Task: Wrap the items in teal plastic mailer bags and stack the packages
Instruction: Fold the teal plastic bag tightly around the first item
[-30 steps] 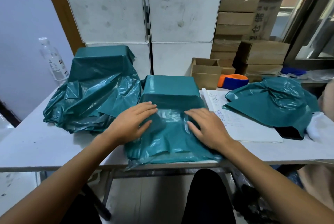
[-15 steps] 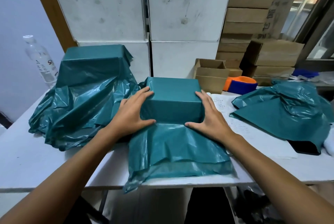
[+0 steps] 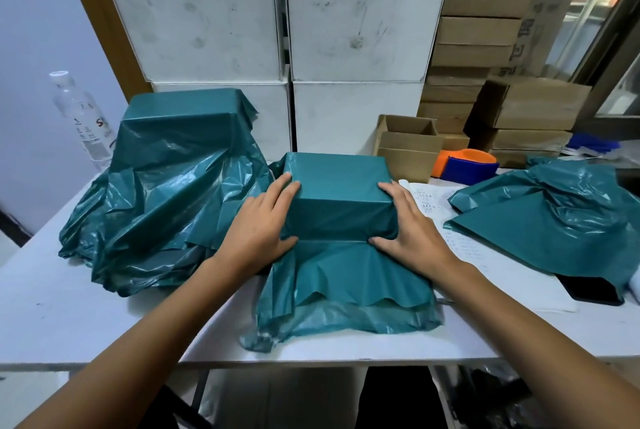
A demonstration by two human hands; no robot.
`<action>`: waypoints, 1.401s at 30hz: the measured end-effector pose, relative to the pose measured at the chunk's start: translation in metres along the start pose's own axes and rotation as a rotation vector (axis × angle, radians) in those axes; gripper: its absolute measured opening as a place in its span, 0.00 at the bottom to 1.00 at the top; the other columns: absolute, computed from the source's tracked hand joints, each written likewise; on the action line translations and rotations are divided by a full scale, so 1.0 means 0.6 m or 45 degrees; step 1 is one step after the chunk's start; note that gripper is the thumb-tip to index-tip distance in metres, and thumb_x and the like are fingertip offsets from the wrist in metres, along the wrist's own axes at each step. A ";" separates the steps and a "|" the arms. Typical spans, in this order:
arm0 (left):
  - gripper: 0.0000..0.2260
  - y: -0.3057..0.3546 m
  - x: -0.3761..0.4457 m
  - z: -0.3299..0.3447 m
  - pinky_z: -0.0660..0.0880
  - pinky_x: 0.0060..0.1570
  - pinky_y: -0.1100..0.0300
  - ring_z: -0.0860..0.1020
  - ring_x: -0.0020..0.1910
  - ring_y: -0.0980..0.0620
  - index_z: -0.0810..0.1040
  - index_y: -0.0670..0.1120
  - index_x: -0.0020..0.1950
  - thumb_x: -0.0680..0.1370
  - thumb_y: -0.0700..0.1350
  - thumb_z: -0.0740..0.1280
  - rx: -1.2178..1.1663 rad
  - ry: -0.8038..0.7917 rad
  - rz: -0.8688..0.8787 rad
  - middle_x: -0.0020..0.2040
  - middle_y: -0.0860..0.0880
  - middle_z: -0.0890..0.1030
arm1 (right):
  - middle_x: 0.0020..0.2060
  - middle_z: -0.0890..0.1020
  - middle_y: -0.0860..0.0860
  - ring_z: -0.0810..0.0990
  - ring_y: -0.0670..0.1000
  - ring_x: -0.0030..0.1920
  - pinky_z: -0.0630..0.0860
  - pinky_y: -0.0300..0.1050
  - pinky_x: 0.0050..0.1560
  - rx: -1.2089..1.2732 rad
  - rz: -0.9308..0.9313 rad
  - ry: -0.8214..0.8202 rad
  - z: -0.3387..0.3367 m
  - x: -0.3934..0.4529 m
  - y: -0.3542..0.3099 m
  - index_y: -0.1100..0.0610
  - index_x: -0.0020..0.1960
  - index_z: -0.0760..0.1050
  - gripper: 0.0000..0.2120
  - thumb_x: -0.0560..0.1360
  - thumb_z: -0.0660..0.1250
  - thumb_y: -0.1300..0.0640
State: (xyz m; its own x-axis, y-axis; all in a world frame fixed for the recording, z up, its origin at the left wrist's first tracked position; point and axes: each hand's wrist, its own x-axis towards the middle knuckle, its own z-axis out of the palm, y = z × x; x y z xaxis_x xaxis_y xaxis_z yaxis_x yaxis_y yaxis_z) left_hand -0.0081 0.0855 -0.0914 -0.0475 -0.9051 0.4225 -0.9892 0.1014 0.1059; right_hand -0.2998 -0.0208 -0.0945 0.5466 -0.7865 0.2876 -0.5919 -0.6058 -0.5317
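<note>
A box inside a teal mailer bag [image 3: 337, 193] sits mid-table, the bag's loose open end [image 3: 346, 293] spread toward me over the table's front edge. My left hand [image 3: 259, 231] clasps the box's left side and my right hand [image 3: 408, 231] its right side, thumbs pressed on the near face. To the left stands a taller stack of teal-wrapped packages [image 3: 180, 137] with slack plastic draped around it. A pile of loose teal mailer bags [image 3: 554, 213] lies at the right.
White table [image 3: 69, 317]. A plastic water bottle [image 3: 81, 116] stands at the far left. An open small carton [image 3: 405, 148], an orange-and-blue tape dispenser [image 3: 467, 165], a written sheet [image 3: 464, 241], a black phone [image 3: 588, 290]. White boxes and stacked cartons [image 3: 485, 30] line the back.
My hands moved from pressing flat on the bag's near flap to clasping the box's two sides. The plastic is now pulled tight over the box.
</note>
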 end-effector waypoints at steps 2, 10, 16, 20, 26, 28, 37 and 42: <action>0.48 0.009 -0.019 -0.013 0.75 0.61 0.45 0.78 0.69 0.39 0.61 0.43 0.82 0.69 0.53 0.81 -0.006 -0.018 0.033 0.84 0.42 0.62 | 0.83 0.59 0.47 0.63 0.51 0.81 0.72 0.58 0.73 0.003 -0.016 -0.014 -0.008 -0.015 0.000 0.40 0.81 0.54 0.48 0.72 0.80 0.50; 0.34 0.017 -0.110 -0.022 0.63 0.79 0.56 0.62 0.83 0.55 0.63 0.51 0.83 0.80 0.50 0.73 -0.486 0.062 0.034 0.86 0.55 0.58 | 0.83 0.57 0.44 0.63 0.47 0.81 0.72 0.54 0.73 0.047 -0.084 -0.030 -0.010 -0.087 -0.011 0.34 0.80 0.52 0.43 0.75 0.76 0.39; 0.44 -0.009 -0.108 -0.006 0.58 0.81 0.58 0.56 0.85 0.56 0.57 0.51 0.85 0.76 0.43 0.79 -0.574 -0.003 0.089 0.87 0.57 0.53 | 0.84 0.55 0.43 0.62 0.44 0.79 0.73 0.56 0.72 0.051 -0.078 -0.043 -0.006 -0.085 -0.004 0.31 0.80 0.51 0.47 0.74 0.79 0.46; 0.45 -0.018 -0.107 -0.003 0.59 0.81 0.56 0.57 0.85 0.55 0.56 0.49 0.85 0.75 0.45 0.80 -0.532 0.003 0.137 0.87 0.55 0.52 | 0.84 0.55 0.42 0.58 0.31 0.75 0.70 0.49 0.73 0.062 -0.095 -0.050 -0.003 -0.085 0.000 0.32 0.81 0.51 0.47 0.74 0.79 0.46; 0.43 -0.021 -0.120 -0.002 0.72 0.74 0.50 0.67 0.81 0.50 0.58 0.49 0.85 0.76 0.52 0.78 -0.397 0.133 0.191 0.86 0.51 0.58 | 0.84 0.54 0.37 0.56 0.32 0.79 0.66 0.48 0.77 0.119 -0.079 -0.089 -0.013 -0.092 -0.005 0.31 0.82 0.48 0.49 0.75 0.78 0.43; 0.39 -0.025 -0.127 -0.009 0.74 0.71 0.52 0.73 0.76 0.44 0.62 0.47 0.83 0.78 0.55 0.76 -0.288 0.223 0.233 0.85 0.48 0.61 | 0.84 0.53 0.35 0.63 0.38 0.79 0.66 0.45 0.77 0.129 -0.076 -0.115 -0.029 -0.100 -0.006 0.32 0.83 0.46 0.48 0.76 0.75 0.40; 0.29 -0.064 -0.207 -0.077 0.75 0.66 0.44 0.75 0.75 0.43 0.76 0.51 0.76 0.76 0.35 0.68 0.075 0.008 0.688 0.78 0.51 0.74 | 0.68 0.82 0.60 0.79 0.61 0.62 0.82 0.57 0.56 -0.573 -0.789 0.098 -0.079 -0.188 0.058 0.55 0.70 0.76 0.16 0.86 0.57 0.56; 0.23 -0.054 -0.200 -0.077 0.74 0.67 0.47 0.72 0.78 0.47 0.71 0.55 0.80 0.84 0.45 0.67 0.110 -0.074 0.734 0.80 0.56 0.72 | 0.70 0.81 0.55 0.79 0.58 0.67 0.81 0.53 0.60 -0.587 -0.839 -0.065 -0.082 -0.201 0.073 0.53 0.70 0.81 0.21 0.87 0.54 0.52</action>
State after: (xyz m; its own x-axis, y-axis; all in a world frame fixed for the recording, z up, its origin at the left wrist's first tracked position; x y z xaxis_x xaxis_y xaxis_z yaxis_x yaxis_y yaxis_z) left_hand 0.0362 0.2096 -0.1040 -0.5867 -0.7350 0.3400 -0.8088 0.5524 -0.2015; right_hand -0.4211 0.0417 -0.1135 0.8884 -0.2507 0.3846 -0.3174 -0.9407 0.1199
